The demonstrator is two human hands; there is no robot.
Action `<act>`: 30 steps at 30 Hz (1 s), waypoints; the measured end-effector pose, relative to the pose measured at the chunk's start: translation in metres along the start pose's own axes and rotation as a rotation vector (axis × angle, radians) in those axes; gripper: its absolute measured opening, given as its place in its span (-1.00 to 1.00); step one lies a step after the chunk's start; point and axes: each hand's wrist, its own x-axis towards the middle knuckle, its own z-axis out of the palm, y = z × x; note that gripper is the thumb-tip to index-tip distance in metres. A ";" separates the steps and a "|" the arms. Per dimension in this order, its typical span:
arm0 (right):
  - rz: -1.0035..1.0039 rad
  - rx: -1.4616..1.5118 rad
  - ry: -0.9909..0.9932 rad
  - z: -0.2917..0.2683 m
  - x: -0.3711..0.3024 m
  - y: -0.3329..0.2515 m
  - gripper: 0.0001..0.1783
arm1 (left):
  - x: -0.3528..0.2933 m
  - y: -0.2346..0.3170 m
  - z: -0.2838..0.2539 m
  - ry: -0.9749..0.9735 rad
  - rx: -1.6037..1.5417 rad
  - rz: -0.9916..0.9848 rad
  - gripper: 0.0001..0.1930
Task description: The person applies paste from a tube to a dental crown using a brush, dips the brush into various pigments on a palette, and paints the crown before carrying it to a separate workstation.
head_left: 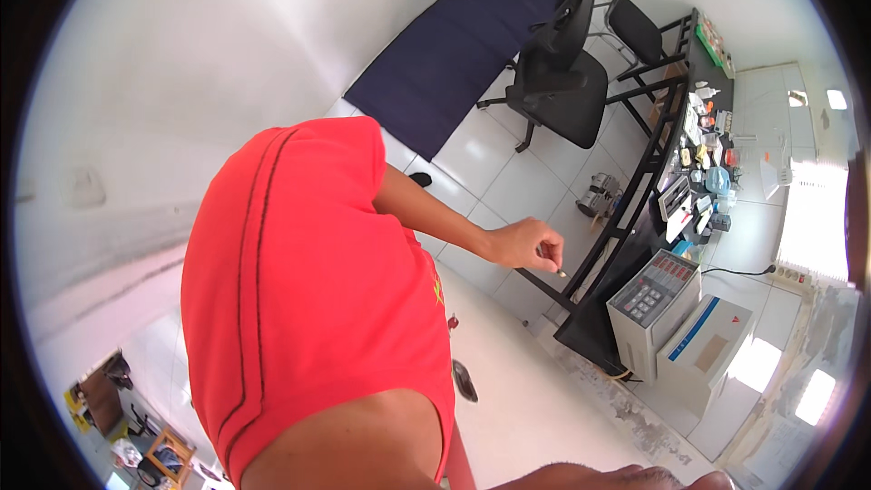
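Observation:
My left hand (pixel 528 245) reaches out from a red sleeve (pixel 358 159), the fingers curled and the fingertips pinched together. A small, pale brassy piece (pixel 562 273) pokes out at the fingertips; its kind is too small to make out. Below the hand in the picture runs the dark frame of a black workbench (pixel 590 331). Nearest to the hand on that bench is a grey instrument box with a keypad (pixel 655 286). My right hand is out of sight.
A white-and-blue machine (pixel 703 345) stands beside the keypad box. Bottles and small items (pixel 703 141) crowd the bench farther off. A black office chair (pixel 567 95), a dark blue mat (pixel 454 45) and a small motor-like device (pixel 597 195) are on the tiled floor.

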 end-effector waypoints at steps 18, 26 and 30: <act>0.320 0.397 0.254 0.026 0.055 -0.020 -0.70 | 0.084 -0.003 -0.108 -0.225 0.140 -0.128 -0.89; 0.415 0.548 0.305 0.025 0.087 -0.010 -0.71 | 0.140 -0.012 -0.082 -0.247 0.106 -0.188 -0.90; 0.456 0.613 0.333 0.016 0.111 -0.001 -0.71 | 0.185 -0.028 -0.073 -0.245 0.107 -0.200 -0.90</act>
